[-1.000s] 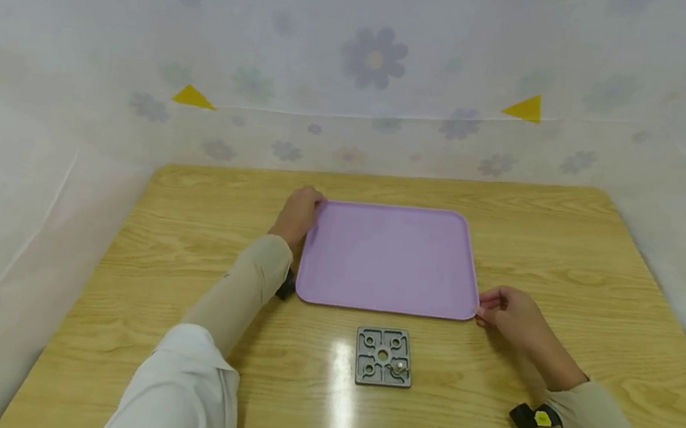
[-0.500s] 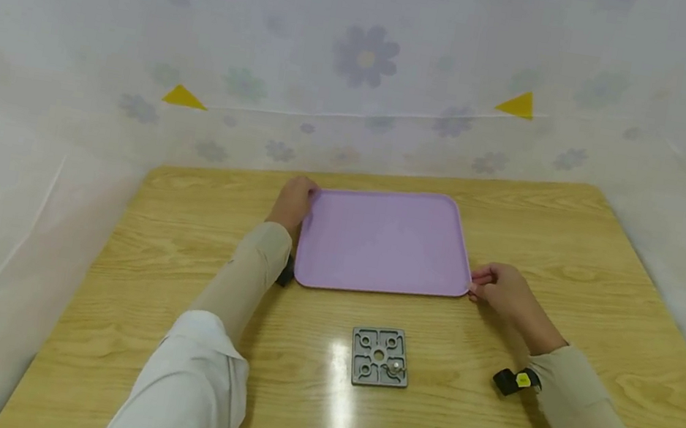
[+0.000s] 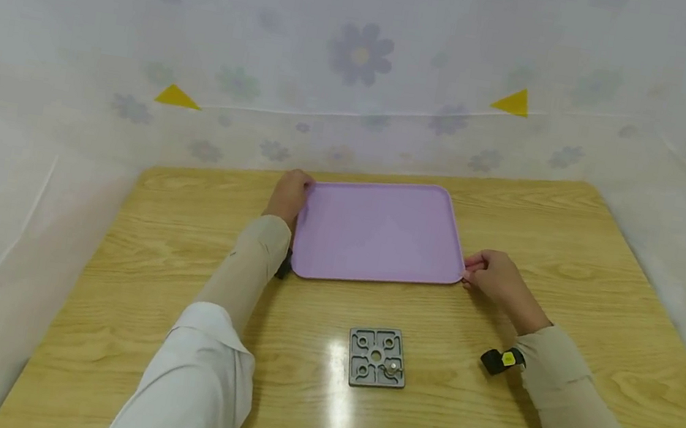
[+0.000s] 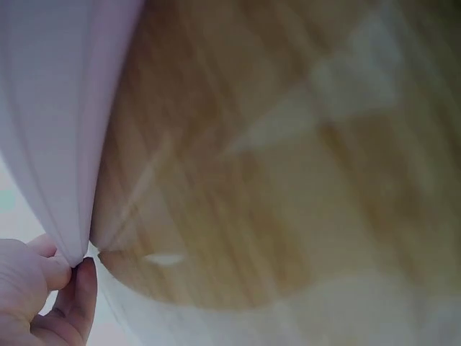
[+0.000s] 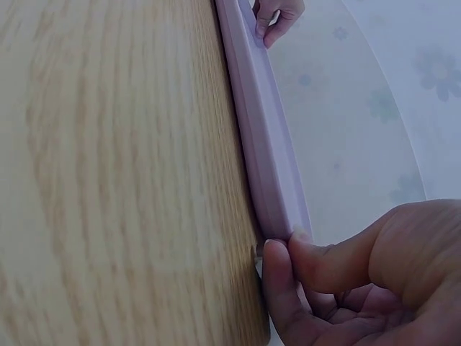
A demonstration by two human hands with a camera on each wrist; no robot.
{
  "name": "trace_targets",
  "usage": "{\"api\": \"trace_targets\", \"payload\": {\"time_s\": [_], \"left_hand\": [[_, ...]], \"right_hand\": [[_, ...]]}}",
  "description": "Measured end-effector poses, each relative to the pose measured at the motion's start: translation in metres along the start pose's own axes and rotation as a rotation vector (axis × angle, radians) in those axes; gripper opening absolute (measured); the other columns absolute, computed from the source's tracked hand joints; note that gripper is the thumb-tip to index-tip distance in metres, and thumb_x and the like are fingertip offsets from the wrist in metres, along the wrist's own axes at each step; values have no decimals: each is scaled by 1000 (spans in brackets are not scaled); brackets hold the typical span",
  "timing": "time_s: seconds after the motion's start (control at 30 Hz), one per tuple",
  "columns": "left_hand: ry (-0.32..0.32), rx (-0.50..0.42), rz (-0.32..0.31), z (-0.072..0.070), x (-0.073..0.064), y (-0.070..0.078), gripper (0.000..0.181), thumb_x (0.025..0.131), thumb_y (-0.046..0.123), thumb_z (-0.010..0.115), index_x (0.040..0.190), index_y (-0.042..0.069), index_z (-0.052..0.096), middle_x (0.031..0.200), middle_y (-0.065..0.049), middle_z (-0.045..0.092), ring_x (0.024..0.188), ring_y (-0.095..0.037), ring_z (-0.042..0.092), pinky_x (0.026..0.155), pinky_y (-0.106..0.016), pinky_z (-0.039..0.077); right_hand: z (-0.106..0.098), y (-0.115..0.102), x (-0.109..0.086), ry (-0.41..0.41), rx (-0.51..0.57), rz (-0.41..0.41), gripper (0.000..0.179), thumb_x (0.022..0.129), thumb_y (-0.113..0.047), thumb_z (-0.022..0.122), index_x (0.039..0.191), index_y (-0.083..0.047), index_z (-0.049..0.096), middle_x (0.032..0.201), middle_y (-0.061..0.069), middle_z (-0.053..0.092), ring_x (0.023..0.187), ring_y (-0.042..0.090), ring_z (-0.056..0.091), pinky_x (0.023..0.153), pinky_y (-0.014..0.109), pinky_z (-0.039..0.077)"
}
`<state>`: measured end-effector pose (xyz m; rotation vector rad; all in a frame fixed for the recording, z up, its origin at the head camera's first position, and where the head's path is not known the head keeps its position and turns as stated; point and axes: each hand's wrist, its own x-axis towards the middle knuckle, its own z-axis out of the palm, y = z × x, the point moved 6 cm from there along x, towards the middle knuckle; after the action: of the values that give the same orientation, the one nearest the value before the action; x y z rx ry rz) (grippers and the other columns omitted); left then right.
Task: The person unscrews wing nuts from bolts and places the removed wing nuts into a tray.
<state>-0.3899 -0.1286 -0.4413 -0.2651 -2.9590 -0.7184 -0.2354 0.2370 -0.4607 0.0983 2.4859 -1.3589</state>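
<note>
A flat purple tray (image 3: 380, 234) with a raised rim lies toward the back of the wooden table. At its far left corner my left hand (image 3: 289, 195) pinches the rim; the left wrist view shows thumb and fingers of that hand (image 4: 54, 288) on either side of the tray's edge (image 4: 65, 144). My right hand (image 3: 500, 278) pinches the near right corner. Thumb and forefinger of the right hand (image 5: 353, 281) meet on the tray's rim (image 5: 263, 144) in the right wrist view. Nothing lies on the tray.
A square grey metal plate (image 3: 378, 357) with round holes and a small metal piece (image 3: 391, 368) on one quarter lies in front of the tray. The wooden table (image 3: 576, 256) ends at a white flowered sheet (image 3: 261, 46) behind it.
Both hands have moved the tray away from me, toward the table's back edge and slightly left. The gap between tray and grey plate has widened; the plate stays put.
</note>
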Motion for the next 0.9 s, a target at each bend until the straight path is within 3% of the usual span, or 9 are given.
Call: {"api": "trace_targets", "payload": {"time_s": [0.3, 0.5, 0.8, 0.9], "left_hand": [[22, -20, 50, 5, 15, 12, 21, 94, 2, 53, 106, 2, 70, 108, -13, 65, 105, -27, 57, 95, -37, 45], [-29, -35, 12, 11, 19, 14, 22, 94, 4, 52, 107, 2, 69, 110, -13, 64, 107, -26, 56, 97, -35, 44], [-46, -63, 44, 18, 16, 4, 24, 96, 7, 50, 112, 4, 67, 111, -13, 64, 106, -27, 56, 95, -37, 46], [-49, -79, 87, 16, 19, 1, 24, 95, 6, 51, 112, 3, 68, 111, -14, 64, 106, -28, 57, 93, -38, 47]], "right_hand": [[-10, -3, -7, 32, -13, -4, 25, 88, 4, 56, 108, 17, 50, 90, 21, 59, 71, 17, 60, 63, 25, 56], [-13, -4, -11, 50, -3, -14, 24, 87, 5, 56, 106, 18, 49, 90, 22, 58, 71, 16, 60, 64, 26, 56], [-12, -2, -12, 56, -51, -34, 24, 88, 4, 57, 106, 18, 51, 89, 22, 59, 71, 18, 61, 63, 25, 57], [-13, -4, -11, 63, -82, -41, 24, 88, 1, 58, 106, 16, 53, 91, 23, 60, 74, 20, 61, 63, 25, 56]]}}
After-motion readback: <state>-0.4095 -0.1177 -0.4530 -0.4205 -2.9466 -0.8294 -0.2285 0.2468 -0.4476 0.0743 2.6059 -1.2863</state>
